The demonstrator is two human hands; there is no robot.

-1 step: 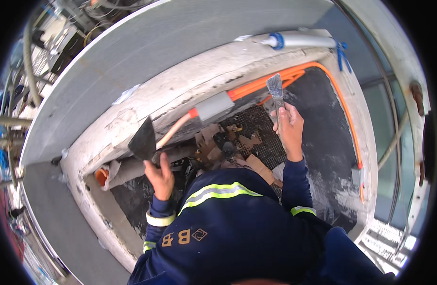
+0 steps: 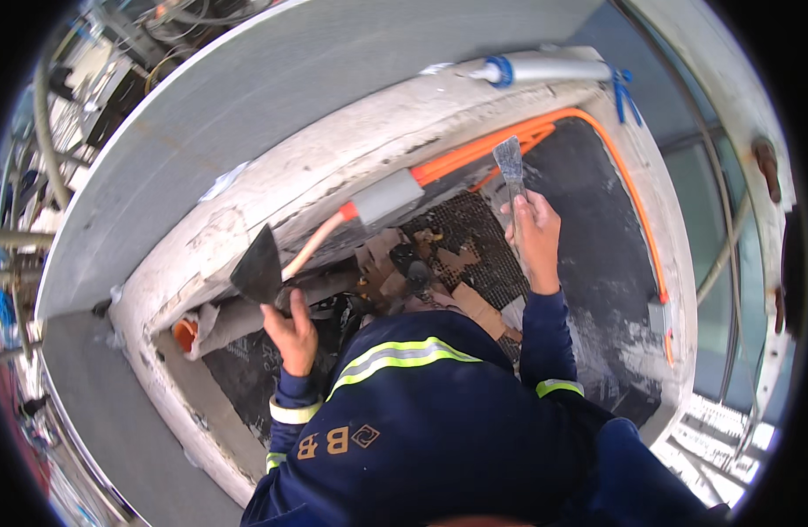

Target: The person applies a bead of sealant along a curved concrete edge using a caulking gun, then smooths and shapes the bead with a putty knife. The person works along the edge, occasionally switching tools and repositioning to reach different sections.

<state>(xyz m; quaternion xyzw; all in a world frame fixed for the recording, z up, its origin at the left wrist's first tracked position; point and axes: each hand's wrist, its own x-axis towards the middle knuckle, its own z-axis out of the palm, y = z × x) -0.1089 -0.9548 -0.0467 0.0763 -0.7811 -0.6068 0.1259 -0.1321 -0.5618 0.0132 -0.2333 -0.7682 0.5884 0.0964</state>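
Note:
My left hand [image 2: 294, 334] is closed around the handle of a broad, dark putty knife [image 2: 260, 268], its wide blade pointing up and away over the inner side of the concrete ledge. Higher up on the right, my right hand [image 2: 536, 241] grips a narrower putty knife [image 2: 508, 160]. That blade is smeared grey and stands upright, overlapping orange conduit [image 2: 474, 158] behind it. The two tools are well apart. I cannot tell whether either blade touches anything. A caulking gun [image 2: 553, 72] with a pale barrel and blue ends lies on the ledge beyond my right hand.
A concrete ledge [image 2: 333, 140] rings the sunken space around me, with a grey panel [image 2: 333, 75] rising behind it. A grey sleeve [image 2: 382, 197] joins the conduit. Below lie a black grid mat [image 2: 474, 220], cardboard scraps [image 2: 478, 307] and a wrapped pipe [image 2: 237, 325]. Glass stands at right.
The ledge, conduit and caulking gun sit slightly farther left in view. My left hand and the broad putty knife have also shifted slightly left; my right hand is nearly unmoved.

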